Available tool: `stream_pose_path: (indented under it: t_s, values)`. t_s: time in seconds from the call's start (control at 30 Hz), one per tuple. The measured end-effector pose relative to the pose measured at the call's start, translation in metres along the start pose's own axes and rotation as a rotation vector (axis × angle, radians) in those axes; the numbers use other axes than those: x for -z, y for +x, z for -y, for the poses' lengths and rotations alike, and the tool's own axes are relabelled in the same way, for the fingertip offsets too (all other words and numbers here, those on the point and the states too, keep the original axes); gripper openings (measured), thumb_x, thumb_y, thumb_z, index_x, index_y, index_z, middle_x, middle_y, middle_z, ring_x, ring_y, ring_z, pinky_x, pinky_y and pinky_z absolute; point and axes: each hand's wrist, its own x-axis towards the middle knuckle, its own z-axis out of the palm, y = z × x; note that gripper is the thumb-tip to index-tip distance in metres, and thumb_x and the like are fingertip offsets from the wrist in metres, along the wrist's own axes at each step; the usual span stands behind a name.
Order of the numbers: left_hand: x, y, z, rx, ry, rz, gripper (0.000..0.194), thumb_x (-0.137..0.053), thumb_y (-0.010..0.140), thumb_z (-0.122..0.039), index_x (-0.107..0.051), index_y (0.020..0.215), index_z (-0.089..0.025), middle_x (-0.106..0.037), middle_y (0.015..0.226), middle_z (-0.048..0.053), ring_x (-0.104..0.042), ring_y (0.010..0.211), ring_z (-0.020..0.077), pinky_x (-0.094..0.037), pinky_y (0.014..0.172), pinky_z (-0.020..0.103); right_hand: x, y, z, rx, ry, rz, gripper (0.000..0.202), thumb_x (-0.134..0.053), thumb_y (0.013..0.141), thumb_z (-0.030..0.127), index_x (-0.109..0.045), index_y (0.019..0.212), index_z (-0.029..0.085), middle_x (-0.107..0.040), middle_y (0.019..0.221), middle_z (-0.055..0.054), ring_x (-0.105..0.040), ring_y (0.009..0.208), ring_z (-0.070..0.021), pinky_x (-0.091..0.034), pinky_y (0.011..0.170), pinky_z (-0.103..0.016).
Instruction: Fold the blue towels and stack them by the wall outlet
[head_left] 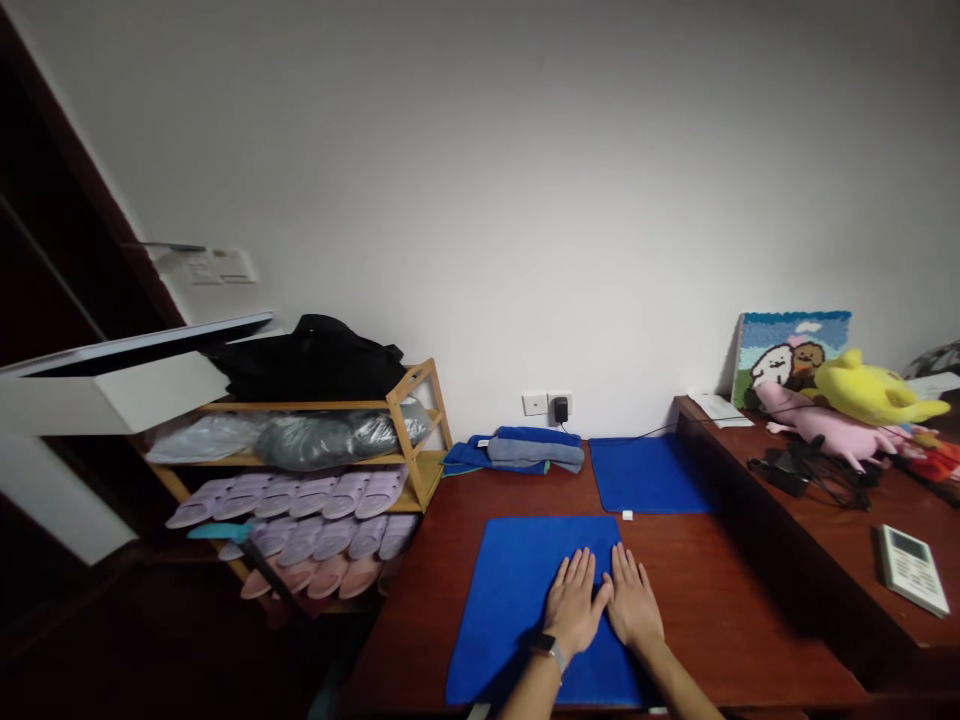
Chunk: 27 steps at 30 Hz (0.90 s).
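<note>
A blue cloth (510,600) lies spread out on the reddish-brown wooden table (720,620). My left hand (576,605), with a watch (549,650) on its wrist, rests flat on this cloth, fingers stretched forward. Beside it my right hand (631,605) lies flat along the cloth's right edge. The thumbs nearly meet, and neither hand grips anything. Behind, against the wall, a second blue cloth (649,475) is laid flat. To its left sit folded blue and grey-blue cloths (525,450).
A wooden shoe rack (420,440) with several slippers (330,495) and a black bag (307,365) stands left. On a raised surface at right are plush toys (832,425), cables (817,475) and a white remote-like device (911,570). A black plug (560,408) sits in the wall socket.
</note>
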Motion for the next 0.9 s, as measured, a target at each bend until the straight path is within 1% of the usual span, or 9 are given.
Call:
stream_pose_path:
  t_s: [0.07,0.23,0.33,0.4,0.53,0.63,0.73,0.8,0.9]
  values:
    - [0.004,-0.01,0.023,0.029,0.025,-0.01,0.064,-0.013,0.107,-0.052,-0.015,0.163,-0.022,-0.027,0.168,0.006,-0.022,0.156,0.0235,-0.023,0.127,0.049,0.0,0.001,0.001,-0.019,0.007,-0.002,0.07,-0.014,0.101,0.044,-0.021,0.16,0.008,-0.017,0.169,-0.006,-0.012,0.157,-0.0233,-0.011,0.128,-0.042]
    - [0.048,-0.048,0.102,0.278,0.112,-0.001,0.072,-0.016,0.105,-0.061,-0.026,0.161,-0.018,-0.027,0.167,0.008,-0.024,0.155,0.0246,-0.022,0.127,0.049,0.005,0.0,0.004,-0.05,0.028,0.018,0.072,-0.008,0.101,0.048,-0.016,0.161,0.008,-0.014,0.17,-0.004,-0.011,0.157,-0.0212,-0.011,0.129,-0.042]
    - [0.062,-0.068,0.135,0.348,0.14,-0.042,0.076,-0.016,0.104,-0.064,-0.028,0.161,-0.015,-0.027,0.167,0.009,-0.024,0.155,0.0238,-0.024,0.127,0.047,0.003,-0.001,0.004,-0.056,0.027,0.021,0.073,-0.009,0.101,0.049,-0.016,0.161,0.009,-0.015,0.17,-0.004,-0.011,0.157,-0.0209,-0.011,0.128,-0.042]
    - [0.061,-0.075,0.144,0.353,0.146,-0.07,0.077,-0.016,0.104,-0.065,-0.027,0.16,-0.013,-0.026,0.167,0.01,-0.023,0.155,0.0239,-0.025,0.127,0.047,0.0,-0.001,0.004,-0.064,0.022,0.011,0.072,-0.011,0.101,0.048,-0.018,0.161,0.009,-0.016,0.17,-0.005,-0.012,0.157,-0.0212,-0.011,0.128,-0.042]
    - [0.049,-0.075,0.146,0.336,0.164,-0.107,0.074,-0.019,0.104,-0.063,-0.024,0.162,-0.016,-0.027,0.167,0.01,-0.023,0.155,0.0253,-0.026,0.126,0.049,0.0,0.007,0.004,-0.085,-0.016,0.015,0.071,-0.013,0.101,0.048,-0.021,0.161,0.01,-0.02,0.169,-0.007,-0.015,0.157,-0.0232,-0.009,0.128,-0.046]
    - [0.045,-0.073,0.148,0.324,0.17,-0.127,0.072,-0.021,0.105,-0.061,-0.021,0.163,-0.019,-0.028,0.167,0.009,-0.024,0.155,0.0261,-0.027,0.126,0.051,0.011,0.027,0.007,-0.079,-0.028,-0.005,0.071,-0.013,0.101,0.048,-0.02,0.162,0.012,-0.02,0.169,-0.005,-0.014,0.157,-0.0233,-0.007,0.128,-0.046]
    - [0.045,-0.073,0.15,0.33,0.165,-0.129,0.073,-0.02,0.104,-0.062,-0.024,0.162,-0.017,-0.028,0.167,0.009,-0.025,0.155,0.0259,-0.027,0.126,0.05,0.022,0.051,0.01,-0.049,0.009,-0.001,0.069,-0.011,0.102,0.047,-0.016,0.162,0.014,-0.015,0.171,-0.003,-0.01,0.158,-0.0201,-0.007,0.127,-0.041]
    - [0.045,-0.074,0.152,0.334,0.16,-0.121,0.074,-0.019,0.104,-0.063,-0.026,0.161,-0.016,-0.027,0.167,0.009,-0.026,0.154,0.0255,-0.028,0.126,0.049,0.024,0.064,0.011,-0.047,0.035,0.019,0.069,-0.012,0.102,0.047,-0.016,0.162,0.013,-0.016,0.171,-0.004,-0.011,0.158,-0.0198,-0.008,0.127,-0.04]
    - [0.042,-0.075,0.154,0.332,0.168,-0.117,0.074,-0.019,0.105,-0.062,-0.025,0.162,-0.016,-0.026,0.167,0.009,-0.026,0.154,0.0254,-0.029,0.125,0.049,0.017,0.072,0.011,-0.067,0.059,0.022,0.07,-0.012,0.102,0.046,-0.017,0.162,0.011,-0.018,0.17,-0.006,-0.011,0.158,-0.0205,-0.009,0.127,-0.041]
